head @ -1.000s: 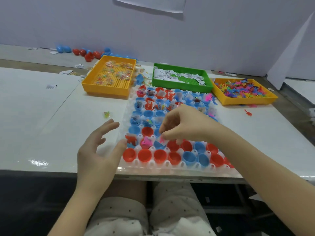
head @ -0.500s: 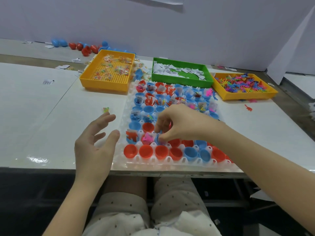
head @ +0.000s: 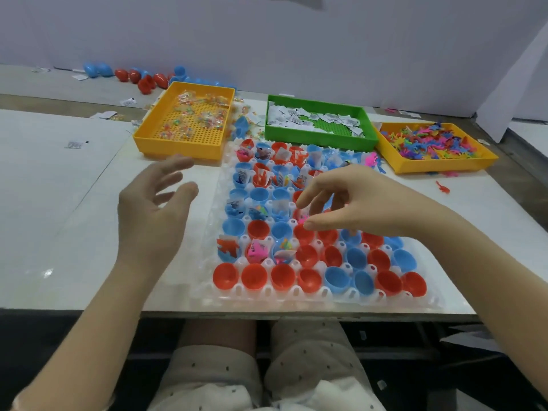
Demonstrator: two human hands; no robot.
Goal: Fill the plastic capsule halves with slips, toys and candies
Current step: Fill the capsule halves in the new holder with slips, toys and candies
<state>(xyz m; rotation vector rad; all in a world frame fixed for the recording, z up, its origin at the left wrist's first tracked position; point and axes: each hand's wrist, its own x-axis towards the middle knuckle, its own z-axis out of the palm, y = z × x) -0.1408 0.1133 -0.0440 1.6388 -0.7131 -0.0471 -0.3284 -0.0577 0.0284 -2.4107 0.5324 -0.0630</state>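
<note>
A clear holder tray [head: 207, 292] carries rows of red capsule halves [head: 225, 275] and blue capsule halves [head: 336, 277]. The far rows [head: 261, 176] hold slips, toys and candies; the two nearest rows are mostly empty. My right hand [head: 355, 200] hovers over the tray's middle with fingers spread and thumb out, and I see nothing pinched in it. My left hand [head: 151, 215] is lifted just left of the tray, fingers straight and apart, holding nothing. The right hand hides several cups beneath it.
Behind the holder stand a yellow tray of wrapped candies [head: 178, 146], a green tray of paper slips [head: 320, 140] and a yellow tray of small coloured toys [head: 430, 166]. Closed capsules [head: 133, 75] lie at the back. A loose red toy [head: 443, 188] lies to the right.
My right hand has lifted from a cup in the third row and its pinched fingers have spread. My left hand has risen off the tray's left edge and moved away.
</note>
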